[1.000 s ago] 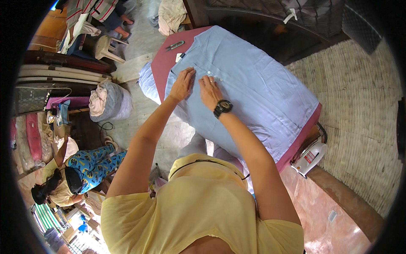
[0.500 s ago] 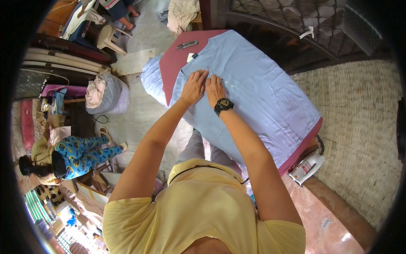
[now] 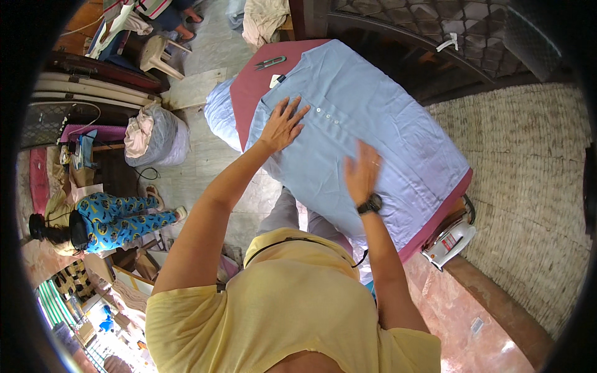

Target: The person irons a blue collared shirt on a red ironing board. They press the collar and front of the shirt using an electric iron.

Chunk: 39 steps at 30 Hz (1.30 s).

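A light blue shirt (image 3: 379,93) lies spread over a maroon-covered table (image 3: 245,93), with small white buttons (image 3: 328,116) down its front placket. Flat on the cloth near the neckline rests my left hand (image 3: 283,128), its fingers spread. My right hand (image 3: 362,171) is over the middle of the shirt, right of the buttons, smeared by motion but with fingers that look stretched out and nothing in them. A white tag (image 3: 274,81) shows at the collar. Thread snips (image 3: 271,63) lie on the maroon cover beyond the collar.
An iron (image 3: 451,244) stands at the table's right end. Bundled pale cloth (image 3: 222,112) bulges beside the left edge. Further left are a wrapped sack (image 3: 157,137), a plastic stool (image 3: 160,57) and another person in patterned trousers (image 3: 124,221). A metal grille (image 3: 435,31) borders the far side.
My right hand has moved right and nearer to me, away from the placket, uncovering another button. My left hand stays by the neckline, its fingers now more spread.
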Tool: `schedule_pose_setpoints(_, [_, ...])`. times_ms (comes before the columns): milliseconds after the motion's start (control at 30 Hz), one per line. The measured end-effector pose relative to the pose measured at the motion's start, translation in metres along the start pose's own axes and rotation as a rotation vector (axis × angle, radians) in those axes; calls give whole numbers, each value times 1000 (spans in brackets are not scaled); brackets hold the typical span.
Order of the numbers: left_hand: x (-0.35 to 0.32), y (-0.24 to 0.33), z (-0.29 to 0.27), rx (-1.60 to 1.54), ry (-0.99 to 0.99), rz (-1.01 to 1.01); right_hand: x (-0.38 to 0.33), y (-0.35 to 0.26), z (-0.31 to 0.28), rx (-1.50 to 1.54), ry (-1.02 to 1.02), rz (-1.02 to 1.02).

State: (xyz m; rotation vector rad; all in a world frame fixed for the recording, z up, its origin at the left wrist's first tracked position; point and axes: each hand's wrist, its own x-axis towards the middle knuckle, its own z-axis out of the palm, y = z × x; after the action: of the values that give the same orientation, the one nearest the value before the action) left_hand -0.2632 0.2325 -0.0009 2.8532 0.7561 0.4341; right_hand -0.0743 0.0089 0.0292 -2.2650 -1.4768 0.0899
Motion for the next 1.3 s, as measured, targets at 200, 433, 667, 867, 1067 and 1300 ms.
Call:
schedule_pose_setpoints(200, [4, 3, 0, 32, -21, -5, -147, 241, -125, -981, 343, 1061])
schedule_pose_setpoints(433, [5, 2, -3, 32, -39, -17, -213, 335, -172, -337, 381, 1058])
schedule_pose_setpoints(667, [9, -4, -5, -73, 0, -28, -204, 299, -227, -166, 367, 1143])
schedule_pose_setpoints(867, [4, -19, -5, -63, -24, 30, -121, 105, -243, 127, 268, 711])
schedule_pose_setpoints(1067, [4, -47, -11, -199, -35, 159, 11, -67, -136, 487, 208, 234])
schedule_pose_setpoints(1300, [12, -74, -33, -503, -57, 259, 81, -150, -30, 281, -48, 513])
